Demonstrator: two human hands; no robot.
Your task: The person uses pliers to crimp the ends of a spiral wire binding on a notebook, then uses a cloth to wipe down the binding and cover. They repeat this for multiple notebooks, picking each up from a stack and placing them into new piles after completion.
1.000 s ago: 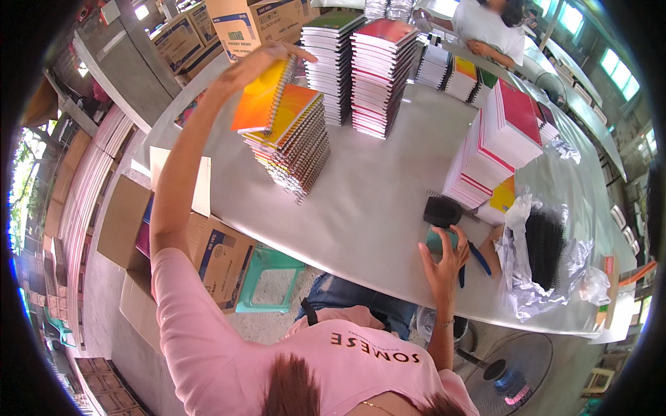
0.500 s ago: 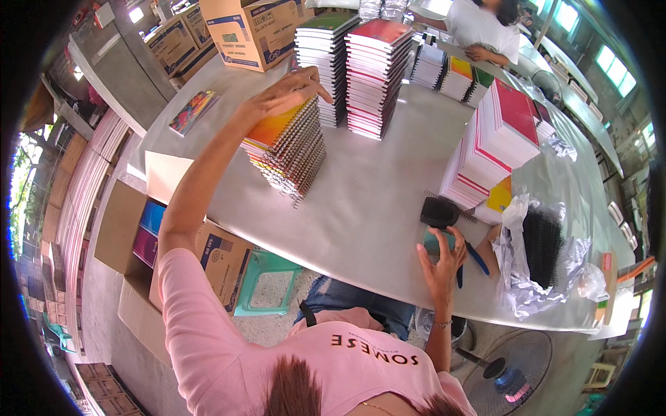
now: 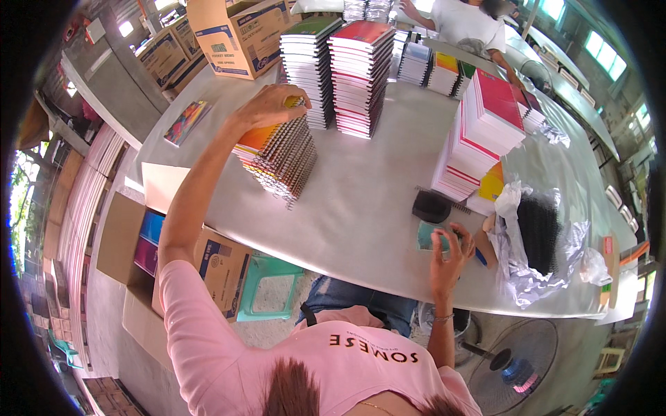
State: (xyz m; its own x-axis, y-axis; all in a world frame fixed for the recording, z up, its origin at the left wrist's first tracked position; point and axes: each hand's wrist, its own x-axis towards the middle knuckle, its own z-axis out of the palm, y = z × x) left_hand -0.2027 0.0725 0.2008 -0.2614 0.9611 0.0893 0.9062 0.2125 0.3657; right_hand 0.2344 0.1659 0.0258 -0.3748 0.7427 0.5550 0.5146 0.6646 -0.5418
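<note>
My left hand (image 3: 272, 106) is palm down at the top of a stack of spiral notebooks (image 3: 283, 163) with orange-yellow covers. Its fingers arch over the wire-bound edge, apart from one another; whether they touch the top notebook is unclear. My right hand (image 3: 452, 255) is above the table's front right part, its thumb and fingers curved with a gap between them and nothing visible inside. Beside it lie a small teal flat piece (image 3: 426, 236) and a black block-like object (image 3: 431, 206). A blue-handled tool (image 3: 480, 258) is partly hidden behind the hand.
Tall notebook stacks with green (image 3: 305, 69) and red (image 3: 361, 76) covers stand behind. Pink-red covered books (image 3: 479, 139) are piled at right, near black binding coils (image 3: 539, 232) in crumpled wrapping. An open carton (image 3: 222, 270) sits at left. Another person (image 3: 465, 28) is across the table.
My right hand has drawn back from the teal piece, its fingers curling more. My left hand stays at the stack with its fingers bent further down. The view has shifted slightly.
</note>
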